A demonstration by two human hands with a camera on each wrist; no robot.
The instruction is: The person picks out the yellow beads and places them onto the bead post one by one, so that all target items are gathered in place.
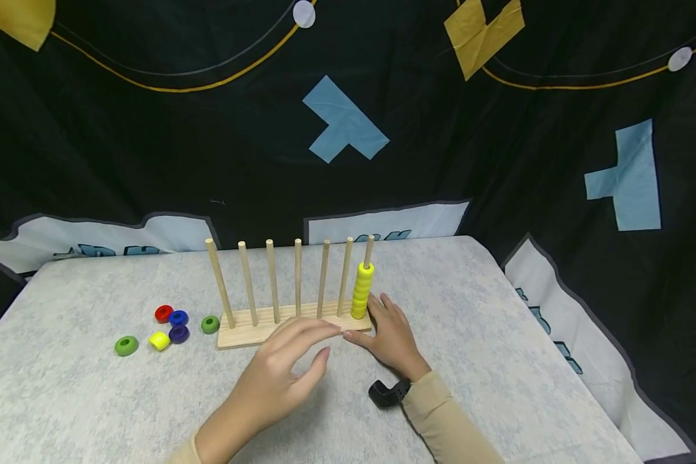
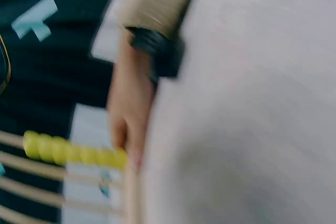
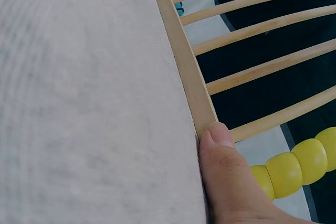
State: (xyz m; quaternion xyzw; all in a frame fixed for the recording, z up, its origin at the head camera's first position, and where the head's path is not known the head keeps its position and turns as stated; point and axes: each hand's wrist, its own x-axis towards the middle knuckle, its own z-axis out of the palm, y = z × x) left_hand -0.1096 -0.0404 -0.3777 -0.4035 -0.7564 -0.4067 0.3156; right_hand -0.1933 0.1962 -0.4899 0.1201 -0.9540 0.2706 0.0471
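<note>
A wooden peg rack with a row of upright pegs stands on the table. Its rightmost peg carries a stack of yellow beads; the other pegs are bare. My right hand holds the rack's right end, its thumb against the front edge of the base and its fingers beside the yellow stack. In front of the rack, my left hand hovers with fingers extended and thumb apart, holding nothing. Its fingertips overlap the base near the right thumb in the head view.
Left of the rack lie loose beads: a red one, a blue one, a dark blue one, a yellow one and two green ones, the nearer green bead farthest left. A black patterned cloth hangs behind the table.
</note>
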